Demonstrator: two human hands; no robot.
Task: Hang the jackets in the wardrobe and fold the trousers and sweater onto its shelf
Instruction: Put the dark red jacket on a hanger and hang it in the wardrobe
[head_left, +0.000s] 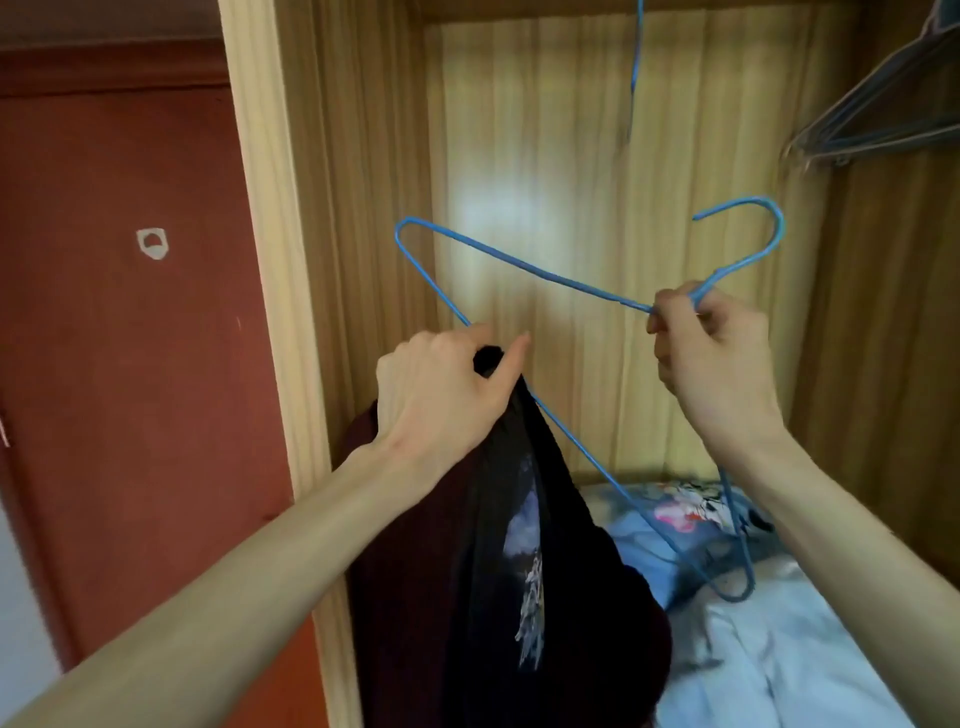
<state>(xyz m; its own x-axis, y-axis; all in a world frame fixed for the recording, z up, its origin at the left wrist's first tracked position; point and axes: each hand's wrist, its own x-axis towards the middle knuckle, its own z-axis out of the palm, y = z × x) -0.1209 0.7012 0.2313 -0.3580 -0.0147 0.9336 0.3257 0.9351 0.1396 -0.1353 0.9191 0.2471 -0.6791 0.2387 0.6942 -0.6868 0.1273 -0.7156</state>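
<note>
Both bare forearms raised, reaching forward and up. Left hand (441, 384): back toward camera, fingers curled, thumb extended, grip closed tight. Right hand (711, 353): held slightly higher, wrist bent, fingertips (662, 312) bunched in a pinch.

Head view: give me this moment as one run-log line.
left hand: grips dark garment | right hand: grips blue hanger at neck | garment: not yet on hanger | spare hangers: upper right
</note>
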